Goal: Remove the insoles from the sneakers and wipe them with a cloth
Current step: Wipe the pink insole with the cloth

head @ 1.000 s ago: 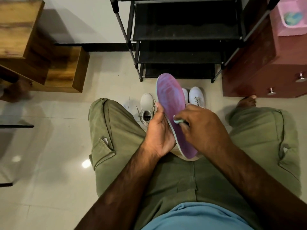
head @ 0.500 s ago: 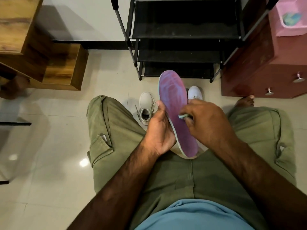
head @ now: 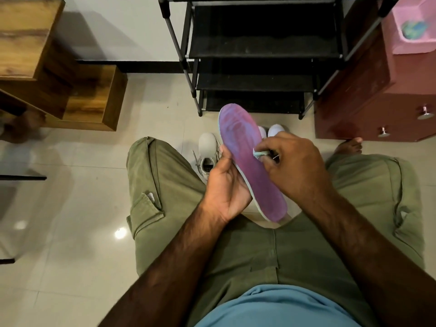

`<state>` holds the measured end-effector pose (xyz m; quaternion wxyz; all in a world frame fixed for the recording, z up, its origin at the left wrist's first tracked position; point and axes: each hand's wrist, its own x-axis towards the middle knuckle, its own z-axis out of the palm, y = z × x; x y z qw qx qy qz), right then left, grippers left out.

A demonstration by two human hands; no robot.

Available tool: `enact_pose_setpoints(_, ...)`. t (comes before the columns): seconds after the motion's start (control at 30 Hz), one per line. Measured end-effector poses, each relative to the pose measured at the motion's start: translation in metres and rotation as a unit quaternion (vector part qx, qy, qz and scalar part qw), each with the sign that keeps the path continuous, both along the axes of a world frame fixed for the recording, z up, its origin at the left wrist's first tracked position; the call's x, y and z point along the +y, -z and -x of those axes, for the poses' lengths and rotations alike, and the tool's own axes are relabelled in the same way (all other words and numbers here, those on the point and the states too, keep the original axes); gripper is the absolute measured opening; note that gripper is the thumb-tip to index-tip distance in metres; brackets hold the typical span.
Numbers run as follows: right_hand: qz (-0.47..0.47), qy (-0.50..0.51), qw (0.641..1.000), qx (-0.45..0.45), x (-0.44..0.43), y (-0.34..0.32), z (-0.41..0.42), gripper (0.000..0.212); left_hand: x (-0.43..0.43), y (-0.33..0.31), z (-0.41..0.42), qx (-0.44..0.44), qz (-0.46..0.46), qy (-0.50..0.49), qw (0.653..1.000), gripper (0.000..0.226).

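A purple insole (head: 245,156) with a pale rim stands tilted between my knees, toe end pointing away from me. My left hand (head: 225,185) grips its left edge near the middle. My right hand (head: 292,164) pinches a small pale green cloth (head: 260,153) and presses it against the insole's right side. One white sneaker (head: 207,149) lies on the floor just left of the insole. Only the toe of the other white sneaker (head: 274,129) shows behind my right hand.
A black shoe rack (head: 259,55) stands ahead against the wall. A dark red cabinet (head: 377,102) with knobs is at the right, a pink basket (head: 415,31) on top. Wooden steps (head: 70,90) sit at the left. My bare foot (head: 349,145) rests by the cabinet.
My right hand has slid the cloth up the insole toward the toe end. The left hand keeps its grip on the insole's edge.
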<state>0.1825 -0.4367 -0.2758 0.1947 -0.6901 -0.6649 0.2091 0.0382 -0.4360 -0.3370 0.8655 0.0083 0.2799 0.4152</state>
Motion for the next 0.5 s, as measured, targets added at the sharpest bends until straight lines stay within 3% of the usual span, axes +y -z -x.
enact_pose_setpoints(0.3, 0.050, 0.084, 0.966, 0.238, -0.018, 0.012, -0.007, 0.026, 0.003, -0.004, 0.002, 0.003, 0.018, -0.018, 1.000, 0.062)
enact_pose_setpoints(0.5, 0.091, 0.044, 0.967, 0.232, -0.018, 0.001, -0.027, 0.033, 0.006, -0.010, 0.007, -0.030, -0.006, -0.023, 0.999, 0.068)
